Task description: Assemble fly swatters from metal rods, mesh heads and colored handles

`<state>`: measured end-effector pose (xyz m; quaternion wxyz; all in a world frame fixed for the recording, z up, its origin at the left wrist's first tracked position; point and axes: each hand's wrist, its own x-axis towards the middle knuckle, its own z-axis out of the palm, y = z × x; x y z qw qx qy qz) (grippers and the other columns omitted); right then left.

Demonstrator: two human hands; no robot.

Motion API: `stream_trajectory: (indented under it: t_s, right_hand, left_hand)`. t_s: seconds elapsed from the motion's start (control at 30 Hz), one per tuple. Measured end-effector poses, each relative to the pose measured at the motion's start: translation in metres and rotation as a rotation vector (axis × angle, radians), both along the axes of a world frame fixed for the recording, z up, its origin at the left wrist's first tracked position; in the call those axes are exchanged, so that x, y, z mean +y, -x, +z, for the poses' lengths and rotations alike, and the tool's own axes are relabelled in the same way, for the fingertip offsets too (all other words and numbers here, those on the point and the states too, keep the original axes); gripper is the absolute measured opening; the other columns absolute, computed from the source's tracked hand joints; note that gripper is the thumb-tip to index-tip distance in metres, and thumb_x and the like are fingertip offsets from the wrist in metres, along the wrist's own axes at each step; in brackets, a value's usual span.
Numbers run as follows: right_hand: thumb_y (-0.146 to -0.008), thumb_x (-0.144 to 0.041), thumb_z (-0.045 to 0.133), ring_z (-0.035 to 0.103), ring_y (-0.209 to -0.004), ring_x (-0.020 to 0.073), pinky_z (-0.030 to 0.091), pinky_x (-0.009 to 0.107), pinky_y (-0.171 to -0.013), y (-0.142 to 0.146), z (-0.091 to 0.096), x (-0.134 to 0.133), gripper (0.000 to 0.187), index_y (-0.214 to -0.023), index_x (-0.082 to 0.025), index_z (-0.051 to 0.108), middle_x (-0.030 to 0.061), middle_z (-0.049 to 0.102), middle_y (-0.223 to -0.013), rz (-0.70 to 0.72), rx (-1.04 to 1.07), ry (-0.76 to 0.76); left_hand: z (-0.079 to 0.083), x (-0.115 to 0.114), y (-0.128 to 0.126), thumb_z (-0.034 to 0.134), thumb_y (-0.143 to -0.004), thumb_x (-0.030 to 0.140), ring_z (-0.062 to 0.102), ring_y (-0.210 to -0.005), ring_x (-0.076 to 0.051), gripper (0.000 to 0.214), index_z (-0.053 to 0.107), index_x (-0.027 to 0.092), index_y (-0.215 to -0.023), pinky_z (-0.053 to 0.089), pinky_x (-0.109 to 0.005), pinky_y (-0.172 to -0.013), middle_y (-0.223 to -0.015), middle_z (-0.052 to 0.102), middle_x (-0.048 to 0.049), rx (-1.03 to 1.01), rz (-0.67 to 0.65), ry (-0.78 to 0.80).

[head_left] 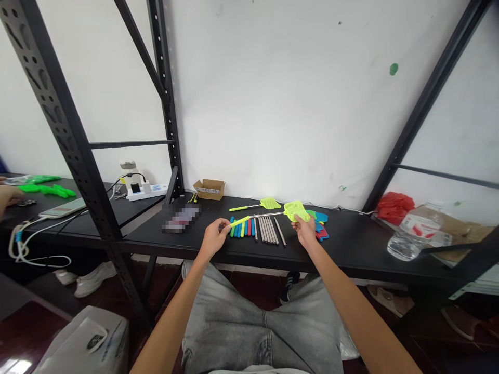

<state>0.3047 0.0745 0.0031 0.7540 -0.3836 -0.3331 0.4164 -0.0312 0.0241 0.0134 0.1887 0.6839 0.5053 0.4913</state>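
A yellow-green fly swatter is stretched between my two hands above the black shelf. My left hand pinches the end of its handle, and my right hand grips its perforated head. Under the metal shaft lie several coloured handles in a row, blue, green, yellow and red. To their right several silver metal rods lie side by side. Partly behind my right hand is a pile of blue, green and red swatter heads. Another yellow-green fly swatter lies farther back, near the wall.
A small cardboard box and a blurred-out item are at the left. A power strip lies beyond the rack post. At the right lie a plastic bottle and a red bag. Another person's hand shows far left.
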Motion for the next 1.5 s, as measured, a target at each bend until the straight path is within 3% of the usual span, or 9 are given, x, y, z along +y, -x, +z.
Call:
stream_trajectory:
  t_s: [0.3, 0.53, 0.73, 0.83, 1.0, 1.13, 1.4, 1.5]
  right_hand:
    - [-0.057, -0.032, 0.086, 0.06, -0.05, 0.0106, 0.048, 0.019, -0.043, 0.0, -0.002, 0.001, 0.065, -0.103, -0.026, 0.04, -0.0054, 0.067, -0.077, 0.006, -0.067, -0.025]
    - [-0.06, -0.028, 0.083, 0.059, -0.048, 0.0104, 0.047, 0.019, -0.041, 0.0, -0.001, 0.001, 0.058, -0.1, -0.025, 0.041, -0.0065, 0.065, -0.071, 0.016, -0.054, 0.019]
    - [-0.064, -0.023, 0.077, 0.057, -0.045, 0.0104, 0.046, 0.02, -0.042, 0.001, 0.003, -0.002, 0.054, -0.102, -0.026, 0.039, -0.0059, 0.064, -0.07, 0.01, -0.049, 0.052]
    - [-0.066, -0.026, 0.077, 0.055, -0.044, 0.0104, 0.044, 0.02, -0.04, 0.004, 0.005, -0.005, 0.054, -0.104, -0.026, 0.039, -0.0053, 0.065, -0.07, 0.035, -0.142, 0.045]
    - [-0.073, -0.032, 0.074, 0.053, -0.042, 0.0121, 0.039, 0.02, -0.038, 0.008, 0.005, -0.01, 0.056, -0.115, -0.021, 0.039, -0.0029, 0.064, -0.06, 0.12, -0.35, 0.081]
    - [-0.078, -0.036, 0.069, 0.053, -0.042, 0.0128, 0.038, 0.02, -0.039, 0.006, 0.004, -0.01, 0.053, -0.121, -0.017, 0.043, -0.0028, 0.062, -0.055, 0.155, -0.418, 0.076]
    - [-0.081, -0.036, 0.064, 0.055, -0.043, 0.0124, 0.04, 0.02, -0.041, 0.002, -0.001, -0.003, 0.029, -0.1, -0.017, 0.052, -0.0003, 0.063, -0.055, 0.211, -0.492, 0.062]
    - [-0.08, -0.04, 0.067, 0.057, -0.047, 0.012, 0.041, 0.02, -0.044, 0.001, -0.002, -0.004, 0.031, -0.096, -0.018, 0.053, 0.0015, 0.067, -0.06, 0.26, -0.459, 0.041]
  left_hand:
    - [-0.002, 0.002, 0.004, 0.05, -0.088, 0.045, 0.051, -0.052, -0.012, 0.03, 0.06, 0.017, -0.084, 0.039, -0.022, -0.053, -0.065, 0.061, -0.0001, -0.12, -0.1, 0.0]
    - [0.0, 0.003, 0.01, 0.058, -0.084, 0.044, 0.048, -0.049, -0.009, 0.029, 0.058, 0.016, -0.092, 0.037, -0.02, -0.046, -0.071, 0.067, -0.0024, -0.254, -0.238, 0.076]
    - [0.003, -0.001, 0.01, 0.061, -0.08, 0.047, 0.051, -0.052, -0.01, 0.033, 0.059, 0.016, -0.093, 0.04, -0.021, -0.048, -0.078, 0.07, -0.0043, -0.242, -0.287, 0.097]
    - [0.004, -0.002, 0.007, 0.066, -0.076, 0.049, 0.058, -0.059, -0.013, 0.037, 0.062, 0.016, -0.093, 0.045, -0.023, -0.053, -0.08, 0.071, -0.0054, -0.185, -0.307, 0.114]
    - [0.002, -0.003, 0.003, 0.071, -0.073, 0.044, 0.066, -0.07, -0.019, 0.033, 0.068, 0.017, -0.092, 0.047, -0.025, -0.058, -0.085, 0.074, -0.0072, -0.063, -0.303, 0.138]
    - [0.005, -0.006, 0.006, 0.069, -0.075, 0.047, 0.063, -0.064, -0.017, 0.036, 0.069, 0.015, -0.092, 0.044, -0.024, -0.052, -0.082, 0.074, -0.008, -0.1, -0.271, 0.14]
    - [0.008, -0.008, 0.008, 0.064, -0.08, 0.049, 0.051, -0.051, -0.011, 0.037, 0.07, 0.014, -0.087, 0.04, -0.022, -0.049, -0.081, 0.075, -0.0088, -0.13, -0.258, 0.147]
    - [0.006, -0.007, 0.009, 0.061, -0.083, 0.049, 0.047, -0.049, -0.009, 0.037, 0.069, 0.013, -0.087, 0.039, -0.023, -0.05, -0.079, 0.074, -0.0079, -0.125, -0.263, 0.122]
